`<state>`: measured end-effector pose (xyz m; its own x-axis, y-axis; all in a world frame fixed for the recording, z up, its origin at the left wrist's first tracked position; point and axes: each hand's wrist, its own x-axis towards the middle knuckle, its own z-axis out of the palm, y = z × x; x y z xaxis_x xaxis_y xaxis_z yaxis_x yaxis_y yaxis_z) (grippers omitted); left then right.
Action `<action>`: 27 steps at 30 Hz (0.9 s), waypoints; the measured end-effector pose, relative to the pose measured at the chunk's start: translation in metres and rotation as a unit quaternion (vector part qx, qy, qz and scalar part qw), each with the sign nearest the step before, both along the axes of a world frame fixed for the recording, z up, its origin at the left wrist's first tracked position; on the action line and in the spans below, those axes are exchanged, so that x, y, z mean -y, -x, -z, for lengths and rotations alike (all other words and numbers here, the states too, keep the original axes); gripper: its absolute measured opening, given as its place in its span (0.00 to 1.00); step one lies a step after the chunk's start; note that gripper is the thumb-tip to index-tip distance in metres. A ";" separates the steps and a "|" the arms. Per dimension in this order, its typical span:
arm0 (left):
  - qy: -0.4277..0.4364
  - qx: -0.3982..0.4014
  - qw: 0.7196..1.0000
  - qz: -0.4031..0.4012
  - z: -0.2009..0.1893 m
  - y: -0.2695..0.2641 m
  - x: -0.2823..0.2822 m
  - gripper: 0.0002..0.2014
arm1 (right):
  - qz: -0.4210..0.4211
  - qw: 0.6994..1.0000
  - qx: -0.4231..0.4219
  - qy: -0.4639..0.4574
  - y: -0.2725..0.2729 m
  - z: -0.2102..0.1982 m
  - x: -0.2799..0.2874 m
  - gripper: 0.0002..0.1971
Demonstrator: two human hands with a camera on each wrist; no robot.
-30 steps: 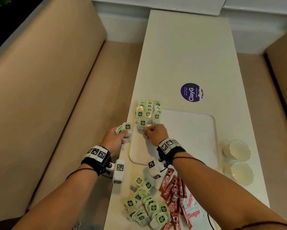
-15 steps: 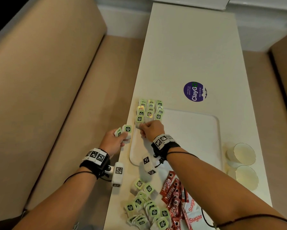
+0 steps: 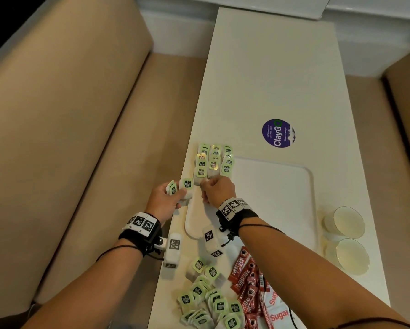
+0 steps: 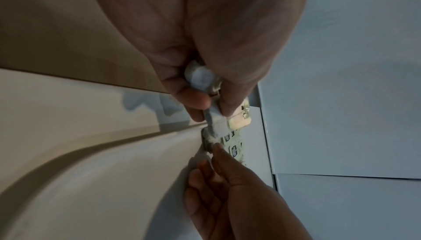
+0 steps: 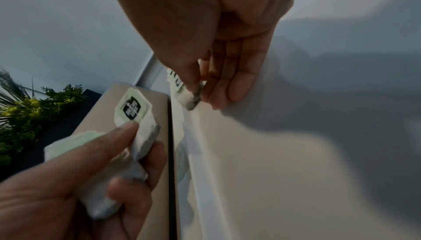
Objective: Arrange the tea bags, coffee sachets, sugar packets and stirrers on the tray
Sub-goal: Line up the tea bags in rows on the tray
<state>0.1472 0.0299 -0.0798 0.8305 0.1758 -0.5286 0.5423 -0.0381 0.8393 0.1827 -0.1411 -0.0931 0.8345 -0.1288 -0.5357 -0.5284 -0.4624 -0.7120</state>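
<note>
Fingers (image 5: pixel 193 81) of right hand (image 3: pixel 219 189) pinch one tea bag (image 5: pixel 188 98) at the tray (image 3: pixel 282 186) far-left corner, beside the laid rows (image 3: pixel 213 161); left hand (image 3: pixel 162 200) clutches spare bags (image 3: pixel 180 186) just off the tray's left edge. Early stage: loose tea bags (image 3: pixel 208 302), coffee sachets (image 3: pixel 249 281), sugar packets (image 3: pixel 276 312) wait on worktop (image 3: pixel 270 79) near side of tray; stirrers not visible

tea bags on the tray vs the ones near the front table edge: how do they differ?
The tea bags on the tray lie in neat overlapping rows at the white tray's far left corner; the loose tea bags form a jumbled heap on the bare table. The right hand touches the tray group only. Both carry green tags.
</note>
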 end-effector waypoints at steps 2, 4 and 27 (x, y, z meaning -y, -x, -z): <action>0.003 0.002 1.000 0.003 0.001 -0.001 0.001 0.09 | -0.012 1.000 0.011 0.006 0.006 -0.001 0.002 0.19; 0.003 0.001 1.000 0.006 0.002 -0.003 0.004 0.09 | -0.024 0.999 0.028 -0.006 0.013 -0.001 0.003 0.19; 0.094 -0.013 0.994 0.057 -0.005 -0.029 0.037 0.05 | 0.026 0.998 0.052 -0.011 0.014 -0.002 0.047 0.17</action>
<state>0.1759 -0.0068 -0.0751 0.8248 -0.0215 -0.5650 0.5652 0.0555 0.8231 0.1687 -0.1886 -0.0913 0.8784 -0.1625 -0.4494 -0.4738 -0.4194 -0.7744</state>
